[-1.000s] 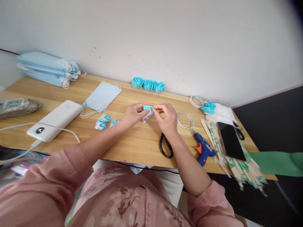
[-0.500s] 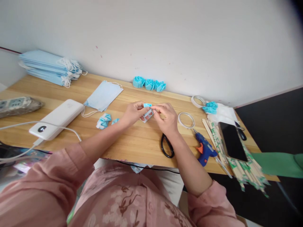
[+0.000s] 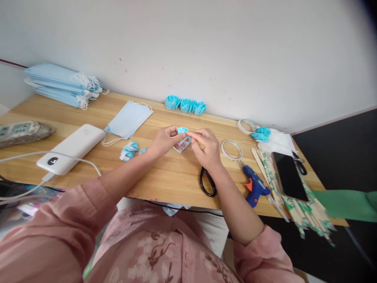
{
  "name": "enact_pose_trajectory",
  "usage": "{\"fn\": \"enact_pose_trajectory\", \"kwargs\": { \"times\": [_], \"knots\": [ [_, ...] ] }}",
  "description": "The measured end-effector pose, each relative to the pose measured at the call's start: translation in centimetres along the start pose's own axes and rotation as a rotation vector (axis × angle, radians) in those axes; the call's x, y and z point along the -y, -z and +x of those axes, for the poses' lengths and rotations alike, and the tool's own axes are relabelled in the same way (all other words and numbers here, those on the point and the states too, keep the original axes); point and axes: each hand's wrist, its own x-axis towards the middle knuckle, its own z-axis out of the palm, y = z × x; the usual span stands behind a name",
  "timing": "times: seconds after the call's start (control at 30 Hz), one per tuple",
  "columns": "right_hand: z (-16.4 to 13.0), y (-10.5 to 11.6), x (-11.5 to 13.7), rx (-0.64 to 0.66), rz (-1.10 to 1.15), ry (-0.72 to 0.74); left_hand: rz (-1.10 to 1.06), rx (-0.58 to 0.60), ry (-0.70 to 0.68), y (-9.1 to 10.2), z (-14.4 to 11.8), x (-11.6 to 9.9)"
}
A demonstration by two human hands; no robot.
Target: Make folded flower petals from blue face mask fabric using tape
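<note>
While the left hand [image 3: 166, 141] pinches one side of a folded blue-and-white piece [image 3: 183, 129], the right hand [image 3: 206, 146] has fingertips closed on the other edge, so it's basically between them; a tape ring [image 3: 232, 158] sits just beside the right one.

We count one held blue piece [image 3: 183, 130], three blue flowers [image 3: 186, 105] in a row, two tape rolls [image 3: 232, 158], one glue gun [image 3: 253, 182], one phone [image 3: 289, 175]

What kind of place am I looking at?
Probably a craft corner: a table against a wall, holding a blue glue gun, blue flowers and stacked face masks.
</note>
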Motion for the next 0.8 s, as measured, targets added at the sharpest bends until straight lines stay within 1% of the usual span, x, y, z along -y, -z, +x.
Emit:
{"fn": "enact_pose_trajectory", "kwargs": {
  "times": [0.07,0.23,0.43,0.53,0.67,0.73,0.8],
  "knots": [
    [0.02,0.16,0.13,0.005,0.04,-0.028,0.019,0.013,0.022,0.06,0.04,0.02],
    [0.01,0.43,-0.19,-0.059,0.144,-0.181,0.051,0.025,0.039,-0.07,0.06,-0.14],
    [0.1,0.11,-0.45,0.025,0.156,-0.226,0.12,0.102,0.061,-0.51,-0.33,-0.83],
    [0.21,0.11,-0.23,0.039,0.168,-0.289,0.159,0.143,0.063,-0.55,-0.4,-0.85],
    [0.27,0.29,-0.24,0.013,0.267,-0.396,0.177,0.146,0.07,-0.44,-0.25,-0.58],
    [0.27,0.39,-0.3,0.011,0.325,-0.41,0.171,0.15,0.073,-0.4,-0.21,-0.57],
    [0.29,0.47,-0.29,0.036,0.37,-0.413,0.169,0.16,0.076,-0.4,-0.25,-0.65]
  ]
}}
